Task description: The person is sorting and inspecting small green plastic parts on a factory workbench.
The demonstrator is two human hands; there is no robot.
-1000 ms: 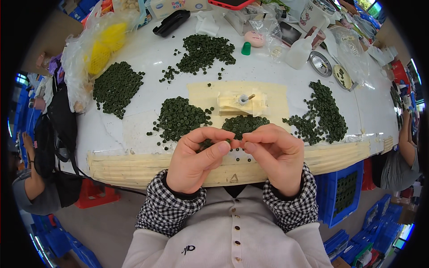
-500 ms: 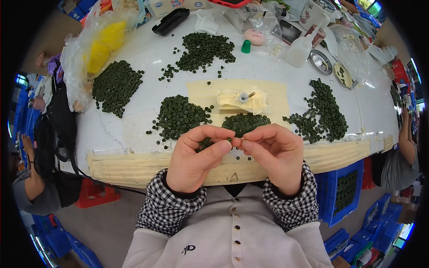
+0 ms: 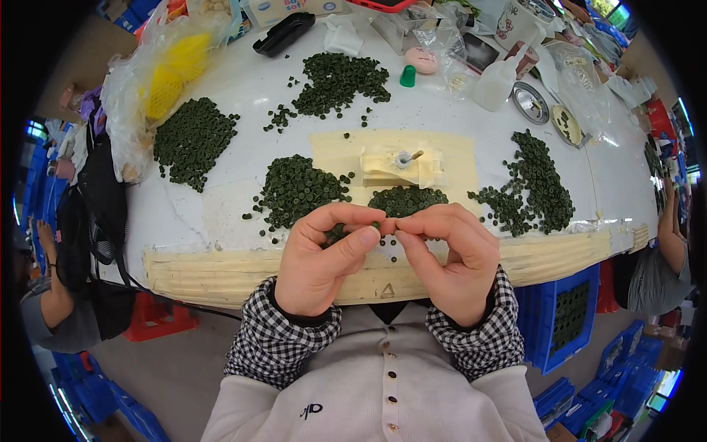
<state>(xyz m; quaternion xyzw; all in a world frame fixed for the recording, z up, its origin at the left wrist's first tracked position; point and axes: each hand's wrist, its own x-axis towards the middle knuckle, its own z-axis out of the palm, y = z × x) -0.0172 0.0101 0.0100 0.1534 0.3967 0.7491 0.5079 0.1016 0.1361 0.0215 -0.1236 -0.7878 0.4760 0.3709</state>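
Over the table's near edge, my left hand [image 3: 324,258] pinches a small dark green ring-like part [image 3: 376,225] between thumb and forefinger. My right hand [image 3: 456,254] meets it from the other side, its thumb and forefinger closed at the left fingertips; what they hold, if anything, is too small to make out. Just beyond my hands lie a pile of small green round parts [image 3: 300,190] and a smaller heap [image 3: 406,200]. Behind that heap stands a taped block [image 3: 379,175] with a thin upright pin [image 3: 416,155] in a pale round holder.
More piles of green parts lie at the far left [image 3: 193,140], far middle [image 3: 335,85] and right [image 3: 536,188]. A squeeze bottle [image 3: 495,85], round tins [image 3: 529,102] and a green thimble-like cap [image 3: 408,76] stand at the back. A blue crate [image 3: 541,324] is below at right.
My right thumb and fingers have shifted and spread a little, while my left hand still pinches the small green part.
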